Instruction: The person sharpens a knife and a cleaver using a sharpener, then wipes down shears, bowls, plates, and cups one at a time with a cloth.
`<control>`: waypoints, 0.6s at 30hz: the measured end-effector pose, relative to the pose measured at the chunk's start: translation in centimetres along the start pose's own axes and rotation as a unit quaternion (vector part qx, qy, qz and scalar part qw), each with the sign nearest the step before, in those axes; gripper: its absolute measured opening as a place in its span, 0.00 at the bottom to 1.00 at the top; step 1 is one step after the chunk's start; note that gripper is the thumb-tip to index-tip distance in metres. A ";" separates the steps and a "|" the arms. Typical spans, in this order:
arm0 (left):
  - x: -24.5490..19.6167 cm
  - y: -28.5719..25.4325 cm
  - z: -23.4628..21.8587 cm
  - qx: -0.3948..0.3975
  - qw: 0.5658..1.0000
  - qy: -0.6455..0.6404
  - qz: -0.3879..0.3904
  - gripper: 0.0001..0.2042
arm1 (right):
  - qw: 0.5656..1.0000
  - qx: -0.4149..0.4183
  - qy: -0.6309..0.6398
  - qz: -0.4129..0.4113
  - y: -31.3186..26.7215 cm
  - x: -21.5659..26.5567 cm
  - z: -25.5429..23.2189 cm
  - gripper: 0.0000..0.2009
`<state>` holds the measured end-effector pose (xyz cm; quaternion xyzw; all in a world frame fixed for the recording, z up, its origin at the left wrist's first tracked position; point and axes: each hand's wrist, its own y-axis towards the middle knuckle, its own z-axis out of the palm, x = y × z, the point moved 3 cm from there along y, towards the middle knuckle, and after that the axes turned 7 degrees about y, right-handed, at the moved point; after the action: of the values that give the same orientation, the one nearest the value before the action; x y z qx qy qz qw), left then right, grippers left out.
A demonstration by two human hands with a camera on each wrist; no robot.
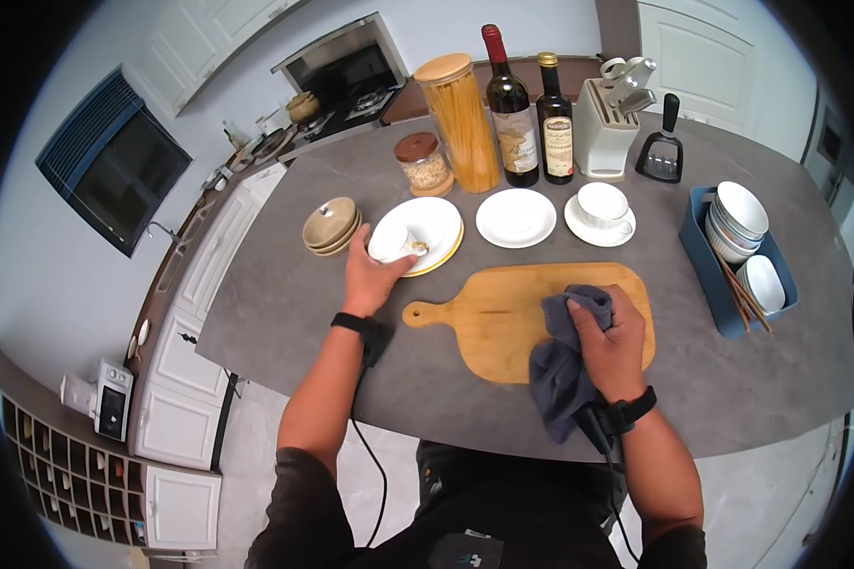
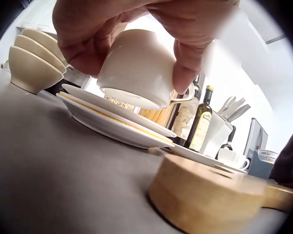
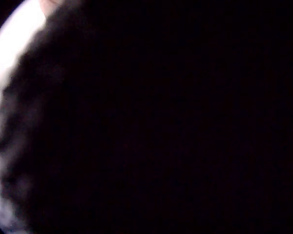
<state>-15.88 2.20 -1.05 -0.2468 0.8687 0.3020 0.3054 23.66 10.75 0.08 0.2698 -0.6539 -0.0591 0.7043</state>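
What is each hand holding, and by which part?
The left hand pinches the white cup by opposite sides of its body; the right hand grips the dark cloth by its bunched upper part.

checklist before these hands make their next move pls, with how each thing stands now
1. Left hand grips the white cup: ok, thumb and fingers hold it.
2. Right hand grips the grey cloth: ok.
3. Cutting board uncovered: not ok, the cloth hides part of it.
4. Second cup on its saucer: ok.
5. White cup empty: cannot tell, inside not clearly shown.
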 end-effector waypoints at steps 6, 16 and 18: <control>-0.9 3.2 1.8 0.016 0.999 0.011 -0.042 0.56 | 1.000 0.000 -0.014 -0.002 0.1 -0.1 -0.1 0.08; 0.9 4.8 3.4 -0.013 0.999 0.048 0.011 0.53 | 0.999 0.007 -0.043 -0.011 0.2 0.1 -0.3 0.08; -0.2 3.1 3.2 -0.035 0.996 0.077 0.015 0.49 | 0.999 0.005 -0.047 -0.016 0.2 0.3 -0.4 0.08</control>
<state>-16.42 6.56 -1.81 -0.2666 0.8820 0.3173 0.2246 24.02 10.95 0.43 0.2810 -0.6818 -0.0800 0.6707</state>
